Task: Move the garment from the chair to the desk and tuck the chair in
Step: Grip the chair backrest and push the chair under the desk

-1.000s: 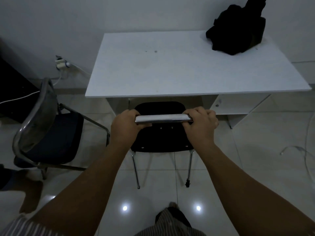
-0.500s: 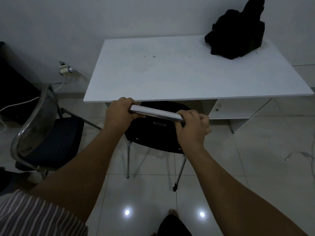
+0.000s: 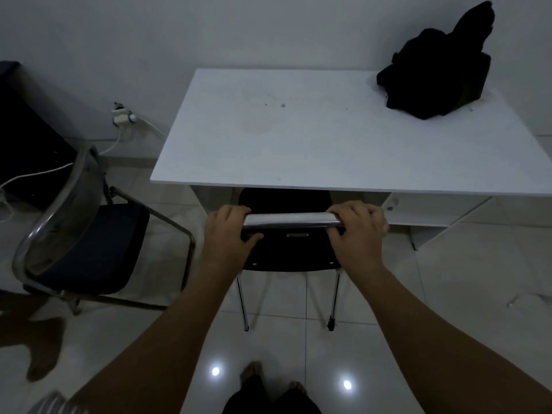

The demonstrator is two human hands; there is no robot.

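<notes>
A black garment (image 3: 437, 74) lies bunched on the far right corner of the white desk (image 3: 298, 138), leaning against the wall. A black chair (image 3: 294, 252) with a chrome top rail stands square in front of the desk, its seat partly under the front edge. My left hand (image 3: 228, 231) grips the left end of the rail and my right hand (image 3: 358, 230) grips the right end. The chair's two rear legs rest on the tiled floor.
A second chair (image 3: 80, 234) with a chrome frame and dark seat stands to the left, angled toward the desk. A wall socket with white cables (image 3: 122, 118) sits low on the wall at left. My feet (image 3: 268, 383) are behind the chair.
The chair was tilted and twisted half a second ago. It now stands level and square to the desk, with its seat further under the front edge. Both hands stayed on the rail.
</notes>
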